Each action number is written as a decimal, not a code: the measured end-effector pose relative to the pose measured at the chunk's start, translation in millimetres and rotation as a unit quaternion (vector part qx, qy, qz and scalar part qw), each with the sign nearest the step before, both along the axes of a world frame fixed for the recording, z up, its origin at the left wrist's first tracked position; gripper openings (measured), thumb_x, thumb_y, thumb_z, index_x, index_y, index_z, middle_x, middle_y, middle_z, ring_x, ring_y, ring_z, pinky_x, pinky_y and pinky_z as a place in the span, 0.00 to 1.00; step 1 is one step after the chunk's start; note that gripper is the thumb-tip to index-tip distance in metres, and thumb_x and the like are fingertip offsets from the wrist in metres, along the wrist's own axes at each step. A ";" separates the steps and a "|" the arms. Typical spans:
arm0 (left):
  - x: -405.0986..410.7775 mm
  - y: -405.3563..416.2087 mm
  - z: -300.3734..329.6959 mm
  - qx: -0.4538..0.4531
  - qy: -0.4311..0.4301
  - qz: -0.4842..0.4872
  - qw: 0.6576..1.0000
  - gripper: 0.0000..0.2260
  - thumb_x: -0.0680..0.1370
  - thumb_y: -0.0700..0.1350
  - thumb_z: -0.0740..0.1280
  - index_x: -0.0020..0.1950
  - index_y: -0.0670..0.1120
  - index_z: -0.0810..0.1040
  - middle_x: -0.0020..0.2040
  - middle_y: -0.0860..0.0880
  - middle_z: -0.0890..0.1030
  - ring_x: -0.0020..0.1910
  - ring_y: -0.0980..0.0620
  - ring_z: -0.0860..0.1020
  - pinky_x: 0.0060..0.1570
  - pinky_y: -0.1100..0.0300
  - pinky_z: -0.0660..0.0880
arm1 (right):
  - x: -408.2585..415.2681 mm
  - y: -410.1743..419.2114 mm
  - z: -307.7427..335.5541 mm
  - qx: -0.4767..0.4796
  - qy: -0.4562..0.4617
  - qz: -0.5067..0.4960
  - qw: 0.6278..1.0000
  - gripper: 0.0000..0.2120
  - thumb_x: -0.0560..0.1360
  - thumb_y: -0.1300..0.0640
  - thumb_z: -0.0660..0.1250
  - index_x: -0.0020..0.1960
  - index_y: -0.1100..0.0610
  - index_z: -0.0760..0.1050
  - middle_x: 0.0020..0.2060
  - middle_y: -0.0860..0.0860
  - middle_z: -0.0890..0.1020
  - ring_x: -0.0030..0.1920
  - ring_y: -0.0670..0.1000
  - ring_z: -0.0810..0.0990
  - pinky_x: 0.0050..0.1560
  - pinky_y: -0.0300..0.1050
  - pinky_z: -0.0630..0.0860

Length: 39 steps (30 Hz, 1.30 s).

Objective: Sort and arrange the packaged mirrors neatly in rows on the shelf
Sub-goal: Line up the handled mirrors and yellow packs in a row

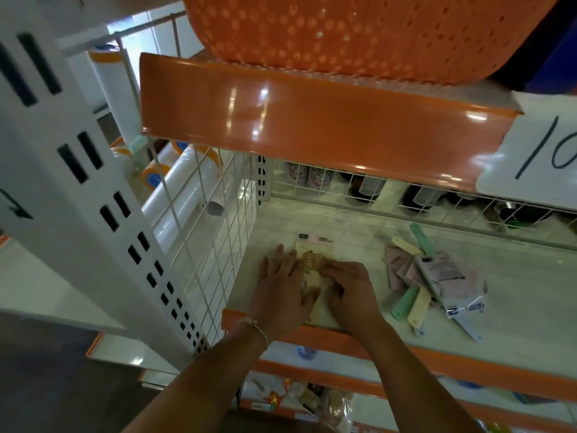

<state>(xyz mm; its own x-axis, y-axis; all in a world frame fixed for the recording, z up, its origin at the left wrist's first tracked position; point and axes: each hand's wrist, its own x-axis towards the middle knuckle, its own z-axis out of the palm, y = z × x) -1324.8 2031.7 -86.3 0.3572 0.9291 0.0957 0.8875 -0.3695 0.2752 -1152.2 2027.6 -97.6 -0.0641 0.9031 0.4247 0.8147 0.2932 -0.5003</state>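
One packaged mirror [314,258], a round yellowish mirror in a clear pack with a pale card top, lies flat on the white shelf [359,239] near its left end. My left hand [282,287] rests along the pack's left side with straight fingers and the thumb under its lower edge. My right hand [348,287] presses on the pack's right side with bent fingers. A loose heap of several packaged mirrors [434,276], with green, cream and pink handles, lies to the right on the same shelf.
A white wire grid [206,232] walls the shelf's left end, with plastic-wrap rolls [184,195] behind it. Bottles [365,185] stand behind the rear wire fence. An orange shelf lip [312,120] overhangs above, carrying an orange basket [359,29]. Lower shelves hold small goods [312,398].
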 end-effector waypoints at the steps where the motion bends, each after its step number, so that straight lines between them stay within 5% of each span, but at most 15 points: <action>1: 0.5 -0.1 0.1 0.004 -0.001 -0.001 1.000 0.35 0.76 0.65 0.45 0.78 0.46 0.59 0.79 0.47 0.56 0.79 0.47 0.43 0.76 0.44 0.46 | -0.1 0.5 0.9 0.002 0.002 0.004 1.000 0.16 0.64 0.64 0.62 0.47 0.59 0.85 0.49 0.53 0.86 0.51 0.53 0.79 0.58 0.39 0.73; 7: 1.0 -2.0 0.0 0.012 -0.014 0.005 1.000 0.34 0.77 0.64 0.49 0.76 0.44 0.62 0.78 0.47 0.60 0.79 0.48 0.47 0.77 0.48 0.45 | -3.2 -3.6 6.5 0.001 0.008 0.026 1.000 0.19 0.66 0.61 0.57 0.47 0.61 0.85 0.49 0.54 0.86 0.53 0.53 0.80 0.58 0.43 0.74; 13: 3.7 -2.6 2.5 0.007 -0.010 -0.023 1.000 0.37 0.74 0.67 0.51 0.77 0.46 0.62 0.77 0.48 0.61 0.79 0.47 0.50 0.76 0.47 0.49 | -3.6 -5.0 7.9 -0.015 0.001 0.020 1.000 0.19 0.59 0.68 0.64 0.47 0.62 0.84 0.45 0.57 0.86 0.47 0.61 0.83 0.58 0.49 0.73; 22: 5.8 -3.6 -0.1 0.024 -0.017 -0.017 0.999 0.34 0.73 0.64 0.54 0.73 0.45 0.69 0.74 0.47 0.69 0.75 0.46 0.62 0.73 0.45 0.58 | -2.5 -8.4 10.9 -0.037 0.057 0.034 0.997 0.17 0.64 0.65 0.69 0.52 0.61 0.84 0.49 0.58 0.85 0.51 0.60 0.81 0.59 0.48 0.75; 25: 5.4 -4.1 1.3 0.056 -0.007 -0.025 0.998 0.31 0.75 0.62 0.56 0.72 0.45 0.72 0.72 0.46 0.71 0.74 0.44 0.65 0.71 0.44 0.63 | 12.2 -16.0 27.0 0.005 0.095 -0.014 0.995 0.16 0.67 0.63 0.66 0.52 0.61 0.83 0.53 0.58 0.83 0.56 0.59 0.78 0.61 0.45 0.70; 28: 5.0 -5.6 0.8 0.094 -0.007 -0.034 0.995 0.28 0.78 0.60 0.56 0.70 0.44 0.73 0.71 0.45 0.73 0.73 0.44 0.65 0.70 0.45 0.64 | 49.9 -18.1 43.8 0.078 0.064 -0.104 0.989 0.13 0.68 0.61 0.64 0.50 0.61 0.83 0.53 0.60 0.82 0.56 0.61 0.78 0.61 0.53 0.72; 33: 3.6 -4.7 -2.1 0.094 0.006 -0.053 0.994 0.27 0.79 0.59 0.55 0.72 0.45 0.70 0.73 0.46 0.70 0.75 0.45 0.62 0.71 0.44 0.63 | 111.9 -22.3 68.0 -0.181 -0.025 -0.302 0.936 0.26 0.73 0.44 0.65 0.69 0.52 0.70 0.73 0.58 0.65 0.72 0.63 0.59 0.72 0.60 0.55; 36: 2.4 -3.8 -3.8 0.085 0.024 -0.064 0.994 0.28 0.79 0.60 0.55 0.76 0.50 0.63 0.76 0.48 0.65 0.77 0.47 0.58 0.73 0.46 0.60 | 134.4 -18.6 69.2 -0.279 -0.096 -0.314 0.902 0.36 0.71 0.34 0.64 0.72 0.51 0.63 0.71 0.60 0.65 0.70 0.66 0.63 0.72 0.64 0.55; 39: 2.2 -2.3 -4.0 0.074 0.035 -0.085 0.993 0.28 0.79 0.59 0.53 0.78 0.52 0.60 0.78 0.50 0.62 0.78 0.49 0.54 0.74 0.47 0.58 | 139.9 -18.2 71.5 -0.297 -0.103 -0.307 0.898 0.38 0.70 0.35 0.66 0.73 0.51 0.61 0.69 0.61 0.68 0.68 0.66 0.67 0.71 0.63 0.57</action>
